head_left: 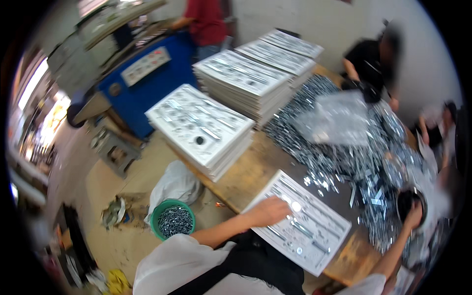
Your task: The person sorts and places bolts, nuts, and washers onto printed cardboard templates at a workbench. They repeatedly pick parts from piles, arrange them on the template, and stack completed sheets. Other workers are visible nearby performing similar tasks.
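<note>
A white board (268,246) with rows of small metal parts and dark spots lies at the table's near edge, in front of me. My left hand (269,211) rests palm-down over its left part, fingers bent and close together; whatever they hold is hidden beneath them. My right hand (415,215) reaches into a round, dark-inside bowl (404,202) with a shiny rim, at the right. Its fingertips are partly hidden there. A large heap of thin shiny metal strips (339,155) spreads from the board toward the bowl.
Stacks of similar boards (211,162) stand on the wooden table (246,169), more farther back (246,73). A clear plastic bag (339,118) lies on the heap. A green tub (156,216) of small metal pieces and a white sack (177,182) are on the floor. People sit opposite.
</note>
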A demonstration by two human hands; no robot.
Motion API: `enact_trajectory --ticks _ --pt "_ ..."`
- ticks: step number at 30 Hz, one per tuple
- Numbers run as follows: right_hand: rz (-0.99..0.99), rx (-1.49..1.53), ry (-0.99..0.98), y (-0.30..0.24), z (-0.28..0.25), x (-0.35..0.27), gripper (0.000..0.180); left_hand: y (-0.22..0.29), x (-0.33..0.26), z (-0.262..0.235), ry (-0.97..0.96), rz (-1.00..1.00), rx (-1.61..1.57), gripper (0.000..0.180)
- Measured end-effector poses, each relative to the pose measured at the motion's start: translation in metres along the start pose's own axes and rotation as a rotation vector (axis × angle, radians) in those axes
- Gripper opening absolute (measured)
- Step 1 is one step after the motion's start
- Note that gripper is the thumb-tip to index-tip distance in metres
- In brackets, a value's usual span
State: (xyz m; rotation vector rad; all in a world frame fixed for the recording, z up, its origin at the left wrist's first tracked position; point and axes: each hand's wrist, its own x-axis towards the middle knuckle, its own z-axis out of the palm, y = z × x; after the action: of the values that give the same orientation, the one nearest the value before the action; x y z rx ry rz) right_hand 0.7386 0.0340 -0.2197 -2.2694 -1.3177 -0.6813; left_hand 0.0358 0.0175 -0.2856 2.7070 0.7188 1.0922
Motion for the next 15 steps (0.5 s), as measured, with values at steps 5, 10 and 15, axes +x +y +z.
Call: enact_trajectory --ticks 5,10,15 --pt "0.196 0.907 -0.213 -0.173 -0.065 -0.075 0.027 0.01 0.005 -0.001 -0.064 -0.35 -0.302 0.016" --pt "0.407 1.411 -0.528 -0.311 -0.129 -0.185 0.009 0.046 0.1 -0.003 0.076 -0.315 -0.708 0.02" --pt "0.387 1.734 -0.615 -0.351 -0.143 -0.226 0.007 0.083 0.136 -0.012 0.133 -0.367 -0.807 0.029"
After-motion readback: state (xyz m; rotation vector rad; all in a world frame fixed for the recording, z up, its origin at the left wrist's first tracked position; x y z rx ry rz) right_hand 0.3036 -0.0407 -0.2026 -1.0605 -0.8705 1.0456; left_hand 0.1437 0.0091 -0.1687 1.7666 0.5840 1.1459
